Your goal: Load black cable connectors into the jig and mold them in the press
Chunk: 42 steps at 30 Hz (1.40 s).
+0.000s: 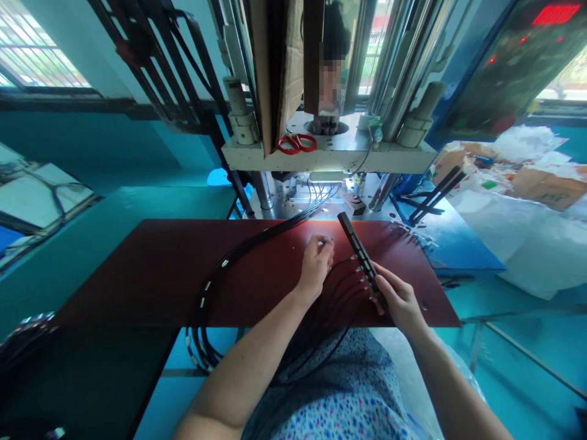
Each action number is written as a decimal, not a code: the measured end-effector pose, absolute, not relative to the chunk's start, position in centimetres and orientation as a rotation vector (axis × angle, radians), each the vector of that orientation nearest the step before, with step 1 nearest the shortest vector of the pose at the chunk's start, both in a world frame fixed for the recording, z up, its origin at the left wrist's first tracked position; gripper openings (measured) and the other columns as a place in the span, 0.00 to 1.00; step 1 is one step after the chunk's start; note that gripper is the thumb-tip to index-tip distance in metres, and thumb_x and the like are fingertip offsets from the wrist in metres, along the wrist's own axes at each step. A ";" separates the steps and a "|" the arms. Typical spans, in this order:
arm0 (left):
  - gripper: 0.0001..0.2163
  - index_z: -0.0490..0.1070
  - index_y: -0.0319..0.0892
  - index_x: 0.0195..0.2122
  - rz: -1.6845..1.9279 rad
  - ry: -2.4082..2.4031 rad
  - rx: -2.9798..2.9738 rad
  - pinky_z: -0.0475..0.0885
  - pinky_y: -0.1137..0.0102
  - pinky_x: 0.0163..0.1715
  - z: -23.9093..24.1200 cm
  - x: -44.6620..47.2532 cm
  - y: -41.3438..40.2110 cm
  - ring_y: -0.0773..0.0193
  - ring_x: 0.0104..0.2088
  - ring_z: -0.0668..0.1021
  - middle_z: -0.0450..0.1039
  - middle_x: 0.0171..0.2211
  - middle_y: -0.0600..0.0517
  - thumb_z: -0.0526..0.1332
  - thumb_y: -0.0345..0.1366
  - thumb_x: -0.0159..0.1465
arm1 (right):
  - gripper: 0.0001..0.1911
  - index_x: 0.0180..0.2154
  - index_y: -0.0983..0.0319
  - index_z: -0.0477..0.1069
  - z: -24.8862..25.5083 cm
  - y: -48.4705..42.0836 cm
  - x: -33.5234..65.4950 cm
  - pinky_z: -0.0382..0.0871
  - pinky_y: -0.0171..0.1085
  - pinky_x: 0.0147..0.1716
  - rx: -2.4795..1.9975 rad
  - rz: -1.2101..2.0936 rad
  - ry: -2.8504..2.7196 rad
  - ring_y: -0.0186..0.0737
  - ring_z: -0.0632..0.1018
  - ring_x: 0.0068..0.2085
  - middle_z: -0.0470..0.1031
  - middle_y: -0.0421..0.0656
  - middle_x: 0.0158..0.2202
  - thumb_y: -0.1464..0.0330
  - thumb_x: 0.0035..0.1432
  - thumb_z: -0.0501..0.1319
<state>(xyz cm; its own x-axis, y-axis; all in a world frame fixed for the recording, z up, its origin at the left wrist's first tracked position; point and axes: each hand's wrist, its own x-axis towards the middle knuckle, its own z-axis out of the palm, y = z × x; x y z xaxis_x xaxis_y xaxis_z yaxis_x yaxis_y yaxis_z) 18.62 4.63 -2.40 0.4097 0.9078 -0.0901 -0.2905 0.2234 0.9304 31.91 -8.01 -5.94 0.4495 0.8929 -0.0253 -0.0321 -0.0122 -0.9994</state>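
Observation:
My right hand (pixel 398 296) is wrapped round the lower part of a long black slotted bar (pixel 360 252), which it holds tilted above the brown board (pixel 151 269). Several thin black cables (pixel 342 287) have their metal plug ends set along the bar's left side, and they run down toward my lap. Just left of the bar, my left hand (pixel 316 266) is closed in a pinch on a cable plug (pixel 326 239), a small greyish tip showing above the fingers. The cable belonging to that plug is hidden behind the hand.
Ahead stands a press (pixel 330 160) with steel columns; red-handled scissors (pixel 297 143) lie on its plate. A bundle of black cables (pixel 238 249) curves from the press over the board's left part. Black tongs (pixel 435 195) and white scraps are at right, beside plastic bags (pixel 499 226).

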 end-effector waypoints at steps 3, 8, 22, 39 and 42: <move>0.11 0.61 0.40 0.25 0.811 0.821 1.105 0.51 0.80 0.14 -2.8 18.8 4.4 0.76 0.15 0.57 0.53 0.15 0.61 0.60 0.41 0.55 | 0.27 0.54 0.66 0.66 -5.9 -8.1 31.9 0.58 0.28 0.11 -1.383 0.891 -0.844 0.27 0.64 0.14 0.70 0.37 0.19 0.58 0.56 0.60; 0.14 0.62 0.40 0.25 0.774 0.765 1.154 0.52 0.78 0.15 -2.8 18.4 4.4 0.76 0.15 0.55 0.52 0.14 0.62 0.61 0.45 0.54 | 0.26 0.54 0.65 0.66 -5.7 -8.2 32.0 0.59 0.28 0.12 -1.371 0.917 -0.845 0.27 0.65 0.15 0.70 0.36 0.20 0.59 0.57 0.60; 0.13 0.63 0.39 0.22 0.580 0.719 1.129 0.50 0.78 0.15 -2.8 18.4 5.1 0.75 0.16 0.61 0.60 0.16 0.59 0.61 0.44 0.52 | 0.28 0.54 0.64 0.67 -5.4 -8.3 32.2 0.59 0.30 0.12 -1.430 0.987 -0.860 0.29 0.65 0.15 0.72 0.39 0.22 0.56 0.55 0.61; 0.14 0.62 0.43 0.36 0.783 0.837 1.029 0.60 0.77 0.16 -3.5 17.6 5.7 0.73 0.16 0.66 0.66 0.20 0.60 0.63 0.40 0.51 | 0.27 0.53 0.64 0.67 -5.6 -8.0 32.1 0.60 0.30 0.12 -1.465 0.914 -0.892 0.27 0.64 0.14 0.70 0.37 0.21 0.57 0.56 0.60; 0.09 0.66 0.41 0.31 0.850 0.941 1.290 0.61 0.76 0.17 -4.0 17.2 5.9 0.71 0.17 0.68 0.68 0.21 0.56 0.62 0.39 0.53 | 0.27 0.53 0.63 0.67 -5.7 -8.1 32.2 0.60 0.31 0.11 -1.485 0.915 -0.918 0.28 0.63 0.14 0.71 0.38 0.22 0.56 0.56 0.60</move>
